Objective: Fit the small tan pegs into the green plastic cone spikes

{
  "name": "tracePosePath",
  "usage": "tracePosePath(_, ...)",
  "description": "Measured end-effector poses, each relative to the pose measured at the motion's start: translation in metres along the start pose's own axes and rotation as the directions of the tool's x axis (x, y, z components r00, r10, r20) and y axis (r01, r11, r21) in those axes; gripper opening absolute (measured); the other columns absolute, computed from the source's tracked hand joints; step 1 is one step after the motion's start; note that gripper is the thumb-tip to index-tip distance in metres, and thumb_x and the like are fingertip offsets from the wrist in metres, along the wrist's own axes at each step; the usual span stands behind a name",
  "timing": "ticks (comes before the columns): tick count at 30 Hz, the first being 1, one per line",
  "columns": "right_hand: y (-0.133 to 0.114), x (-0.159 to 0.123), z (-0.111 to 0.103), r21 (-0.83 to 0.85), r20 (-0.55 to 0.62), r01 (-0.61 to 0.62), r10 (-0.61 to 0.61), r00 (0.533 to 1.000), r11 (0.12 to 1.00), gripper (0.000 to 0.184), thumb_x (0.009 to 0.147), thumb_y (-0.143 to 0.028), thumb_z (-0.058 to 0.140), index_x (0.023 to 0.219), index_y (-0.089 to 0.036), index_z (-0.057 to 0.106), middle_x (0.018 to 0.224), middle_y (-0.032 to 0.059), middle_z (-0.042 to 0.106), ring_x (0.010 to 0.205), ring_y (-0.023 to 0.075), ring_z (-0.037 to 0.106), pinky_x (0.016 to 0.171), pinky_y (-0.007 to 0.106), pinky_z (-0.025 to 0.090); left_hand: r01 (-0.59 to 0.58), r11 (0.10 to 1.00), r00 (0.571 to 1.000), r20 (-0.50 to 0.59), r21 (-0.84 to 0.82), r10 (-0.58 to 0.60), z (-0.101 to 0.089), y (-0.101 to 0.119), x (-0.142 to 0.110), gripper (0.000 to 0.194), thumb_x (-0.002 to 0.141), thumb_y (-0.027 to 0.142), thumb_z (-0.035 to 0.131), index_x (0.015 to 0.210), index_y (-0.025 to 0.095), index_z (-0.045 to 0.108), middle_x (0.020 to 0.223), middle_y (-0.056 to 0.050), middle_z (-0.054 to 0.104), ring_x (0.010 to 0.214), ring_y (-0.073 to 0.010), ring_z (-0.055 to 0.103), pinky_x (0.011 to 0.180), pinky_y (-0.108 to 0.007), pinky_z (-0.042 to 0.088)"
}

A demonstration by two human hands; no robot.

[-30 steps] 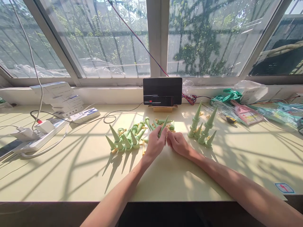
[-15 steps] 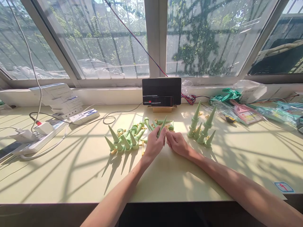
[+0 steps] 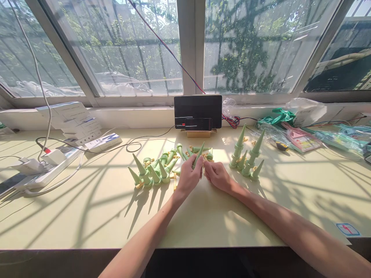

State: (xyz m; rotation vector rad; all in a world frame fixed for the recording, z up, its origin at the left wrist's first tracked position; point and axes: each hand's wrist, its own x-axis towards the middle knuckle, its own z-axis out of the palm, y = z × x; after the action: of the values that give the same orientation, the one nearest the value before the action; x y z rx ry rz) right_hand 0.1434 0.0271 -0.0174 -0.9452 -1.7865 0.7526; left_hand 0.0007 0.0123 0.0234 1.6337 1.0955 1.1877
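Observation:
My left hand point(image 3: 189, 175) is closed around a green plastic watering spike point(image 3: 199, 153), its point tilted upward. Close beside it, my right hand point(image 3: 217, 175) is pinched at the lower part of that spike; whatever sits between its fingers is hidden. To the left of my hands lies a group of green spikes point(image 3: 155, 177), some standing and some on their sides, with small yellow valve pieces point(image 3: 174, 181) among them. Several more spikes point(image 3: 241, 141) stand upright to the right, two of them tall and stacked. A few parts behind my hands are partly covered.
A black tablet point(image 3: 198, 106) with a phone in front leans on a stand by the window. White boxes point(image 3: 77, 123) and a power strip point(image 3: 49, 175) with cables lie at left. Plastic bags point(image 3: 303, 137) and a black-yellow tape measure point(image 3: 281, 146) lie at right.

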Motion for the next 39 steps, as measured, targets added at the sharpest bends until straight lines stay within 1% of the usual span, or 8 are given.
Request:
tracePosePath(9,-0.0001,-0.0003,-0.0002,-0.01,-0.005,-0.018,0.018,1.0,1.0,0.066,0.101,-0.061,0.029,0.052,-0.02,0.045,0.044,-0.0006,0.047,0.044,0.0119,0.046,0.049,0.026,0.039,-0.006,1.0,1.0,-0.001,0.004,0.006,0.0004,0.0009,-0.0005,0.038,0.096,0.051,0.047,0.074,0.021,0.044,0.052,0.006,0.046,0.045,-0.0098,0.045,0.049,-0.024,0.037)
tracePosePath(15,0.0005,-0.0005,-0.0008,-0.002,-0.009,-0.01,0.01,1.0,1.0,0.065,0.102,-0.059,0.03,0.052,-0.021,0.045,0.045,-0.0008,0.046,0.045,0.012,0.045,0.049,0.026,0.039,-0.016,1.0,1.0,0.0,0.014,0.016,0.0003,0.0003,-0.0001,0.037,0.097,0.051,0.047,0.074,0.021,0.044,0.051,0.006,0.046,0.045,-0.0097,0.044,0.049,-0.024,0.038)
tracePosePath(21,0.0013,-0.0002,-0.0008,0.0,-0.009,-0.012,0.012,1.0,1.0,0.065,0.102,-0.06,0.029,0.052,-0.021,0.045,0.046,-0.0009,0.047,0.045,0.0122,0.046,0.049,0.026,0.039,-0.014,1.0,1.0,0.016,-0.028,0.014,0.0003,-0.0004,0.0,0.038,0.096,0.052,0.048,0.075,0.021,0.045,0.053,0.006,0.047,0.045,-0.0096,0.044,0.047,-0.024,0.037)
tracePosePath(26,0.0014,0.0003,-0.0007,0.013,-0.009,-0.008,0.008,1.0,1.0,0.065,0.102,-0.06,0.03,0.052,-0.02,0.045,0.045,-0.0011,0.047,0.045,0.0118,0.046,0.049,0.025,0.039,-0.014,0.999,1.0,0.019,-0.033,0.014,0.0001,0.0004,0.0004,0.036,0.096,0.051,0.049,0.075,0.021,0.045,0.053,0.006,0.046,0.045,-0.0093,0.044,0.047,-0.023,0.037)
tracePosePath(32,0.0,0.0004,-0.0015,0.043,0.043,-0.058,0.056,0.998,0.997,0.068,0.101,-0.062,0.03,0.05,-0.021,0.046,0.044,-0.0001,0.048,0.046,0.0128,0.047,0.052,0.026,0.041,-0.011,1.0,1.0,0.007,-0.018,0.011,-0.0003,-0.0006,0.0007,0.036,0.095,0.051,0.049,0.075,0.021,0.045,0.053,0.006,0.047,0.045,-0.0095,0.044,0.048,-0.024,0.037)
tracePosePath(39,-0.0027,0.0016,-0.0027,0.012,0.092,-0.064,0.063,0.994,0.998,0.073,0.102,-0.062,0.023,0.047,-0.021,0.048,0.044,0.0012,0.05,0.046,0.0133,0.049,0.053,0.027,0.042,-0.01,1.0,1.0,0.0,0.012,0.01,-0.0007,0.0017,0.0007,0.037,0.095,0.05,0.05,0.073,0.021,0.043,0.051,0.007,0.044,0.044,-0.0092,0.043,0.049,-0.024,0.037)
